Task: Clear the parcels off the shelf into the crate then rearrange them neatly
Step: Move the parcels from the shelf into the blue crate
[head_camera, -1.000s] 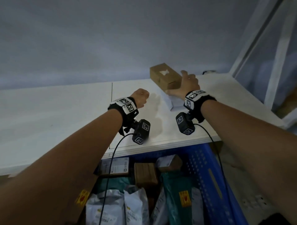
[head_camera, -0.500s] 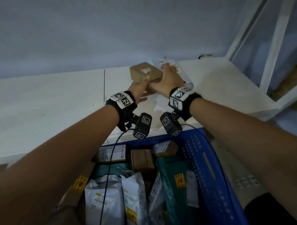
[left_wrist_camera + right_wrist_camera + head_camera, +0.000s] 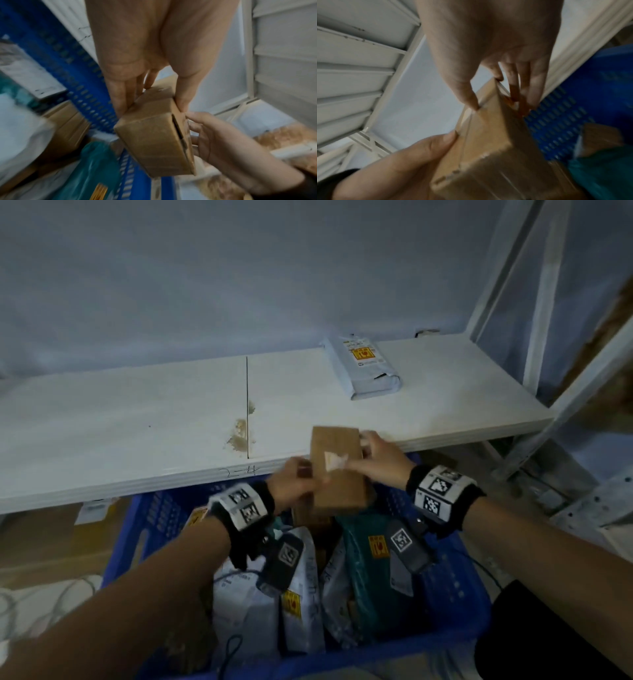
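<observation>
Both hands hold a small brown cardboard box [image 3: 337, 470] above the far end of the blue crate [image 3: 455, 587], just in front of the white shelf [image 3: 137, 419]. My left hand [image 3: 296, 482] grips its left side, thumb on top and fingers beneath [image 3: 120, 100]. My right hand [image 3: 375, 458] pinches the right side, thumb and fingers [image 3: 534, 86] on opposite faces. The same box [image 3: 154, 139] fills both wrist views [image 3: 488, 155]. One grey mailer bag [image 3: 366, 366] with a yellow label lies on the shelf at the back right.
The crate holds several parcels: white bags [image 3: 260, 607], a teal bag [image 3: 368, 570], brown boxes. A cardboard carton [image 3: 48, 539] sits under the shelf at left. White metal shelf posts [image 3: 544, 292] rise at right. A stain [image 3: 241, 433] marks the shelf's seam.
The box has come off the shelf, drawn toward me and down over the crate with both hands on it. The mailer it stood on now lies uncovered on the shelf.
</observation>
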### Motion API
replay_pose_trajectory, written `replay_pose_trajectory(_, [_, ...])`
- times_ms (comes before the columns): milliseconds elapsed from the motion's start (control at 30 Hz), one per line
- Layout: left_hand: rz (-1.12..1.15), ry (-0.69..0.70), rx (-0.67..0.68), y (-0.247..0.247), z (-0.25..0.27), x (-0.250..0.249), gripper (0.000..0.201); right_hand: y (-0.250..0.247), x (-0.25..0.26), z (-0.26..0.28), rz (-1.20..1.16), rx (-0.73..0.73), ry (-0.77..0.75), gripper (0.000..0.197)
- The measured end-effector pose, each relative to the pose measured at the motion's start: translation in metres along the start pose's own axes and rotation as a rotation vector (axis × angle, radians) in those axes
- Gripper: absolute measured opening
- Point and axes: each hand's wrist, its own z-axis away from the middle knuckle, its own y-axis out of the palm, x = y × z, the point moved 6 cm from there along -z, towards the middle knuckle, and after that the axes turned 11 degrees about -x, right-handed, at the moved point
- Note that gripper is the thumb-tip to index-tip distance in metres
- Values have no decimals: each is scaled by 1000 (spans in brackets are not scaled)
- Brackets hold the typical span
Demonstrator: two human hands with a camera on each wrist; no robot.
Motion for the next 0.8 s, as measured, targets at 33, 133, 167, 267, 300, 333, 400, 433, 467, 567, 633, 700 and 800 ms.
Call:
replay_pose_trajectory(33, [-74,-18,70,15,7,14,45,6,-14,6,63,58,41,77])
replay_pose_trajectory(133, [-263,-103,206,61,32,45,24,19,-52,29,277,234,192,76])
replay_pose_trajectory(167, [-352,-122,265,76,40,50,31,20,-64,36,348,290,227,64])
replay_pose_trajectory(267, [-576,-120,349,91,42,55,46,14,-92,52,566,402,257,59])
replay_pose_trajectory(300, [-614,-120,342,88,36,56,47,8,-100,54,634,407,262,70])
replay_pose_trajectory(333, [-650,-115,277,79,29,56,45,2,-102,52,648,382,248,76])
replay_pose_trajectory(400, [-681,-96,136,57,10,51,32,-12,-99,43,571,299,249,78])
replay_pose_trajectory(433, [-692,-89,101,45,4,44,22,-18,-92,37,508,257,258,75])
replay_pose_trajectory(467, [-674,-87,80,35,3,31,18,-23,-82,31,455,205,247,70])
replay_pose_trajectory(567, [-583,-85,16,3,-14,-2,21,-39,-48,6,380,97,172,54])
replay_pose_trajectory(633, [-522,-88,-42,-17,-33,-14,24,-47,-29,-16,347,30,111,42])
replay_pose_trajectory(700, [-463,-70,-94,-30,-47,-26,25,-55,-14,-38,335,-57,69,42])
replay_pose_trajectory(800, [-373,-23,-165,-42,-69,-47,20,-67,-1,-73,352,-197,29,43])
